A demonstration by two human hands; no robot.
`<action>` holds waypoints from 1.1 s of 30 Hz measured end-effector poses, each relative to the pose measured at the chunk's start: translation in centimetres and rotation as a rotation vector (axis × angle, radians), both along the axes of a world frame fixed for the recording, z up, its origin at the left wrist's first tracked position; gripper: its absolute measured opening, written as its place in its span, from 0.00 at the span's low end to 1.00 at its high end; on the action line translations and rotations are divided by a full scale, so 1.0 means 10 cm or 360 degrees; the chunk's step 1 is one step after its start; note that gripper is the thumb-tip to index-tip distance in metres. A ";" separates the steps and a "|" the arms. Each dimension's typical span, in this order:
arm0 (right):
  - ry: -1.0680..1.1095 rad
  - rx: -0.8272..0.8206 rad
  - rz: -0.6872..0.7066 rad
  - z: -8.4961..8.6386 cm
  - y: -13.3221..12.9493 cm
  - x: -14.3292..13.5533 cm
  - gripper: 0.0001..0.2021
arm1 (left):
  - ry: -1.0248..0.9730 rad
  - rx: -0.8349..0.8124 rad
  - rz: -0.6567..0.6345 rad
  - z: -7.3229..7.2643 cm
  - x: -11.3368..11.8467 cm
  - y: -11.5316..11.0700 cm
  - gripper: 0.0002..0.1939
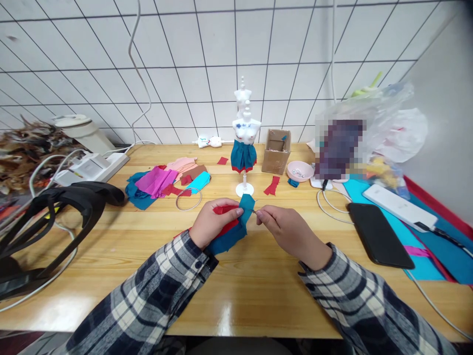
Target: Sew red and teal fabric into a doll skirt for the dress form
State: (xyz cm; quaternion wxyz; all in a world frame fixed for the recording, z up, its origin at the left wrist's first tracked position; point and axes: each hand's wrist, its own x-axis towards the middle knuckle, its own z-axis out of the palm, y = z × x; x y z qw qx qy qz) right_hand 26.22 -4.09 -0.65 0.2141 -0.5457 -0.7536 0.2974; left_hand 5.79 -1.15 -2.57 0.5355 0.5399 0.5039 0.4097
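Teal cloth (229,238) with red cloth (229,228) against it hangs from my left hand (214,221), whose thumb pinches it near the upper edge. My right hand (283,228) is closed just to the right, thumb and forefinger pinching a thin dark thing like a needle (253,211) that points at the cloth. Behind the hands stands a small white mannequin (247,130) wearing a teal skirt (243,156) with a red hem. A second mannequin (243,94) shows partly behind it.
Cloth scraps (157,181) and a hoop (188,199) lie left; a black headset (74,217) and power strip (107,167) are farther left. A cardboard box (276,152), pink bowl (300,171), black phone (380,235), white power bank (400,206) and cables are to the right.
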 end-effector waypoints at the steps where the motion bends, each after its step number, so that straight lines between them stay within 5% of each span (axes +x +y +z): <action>1: -0.0007 0.0000 -0.0003 0.00 0.00 0.00 0.21 | 0.0003 0.0000 0.0000 0.00 0.00 0.00 0.17; 33: -0.0045 -0.0040 0.0028 -0.03 0.01 -0.02 0.20 | 0.0079 -0.0007 -0.0224 0.02 -0.01 0.00 0.14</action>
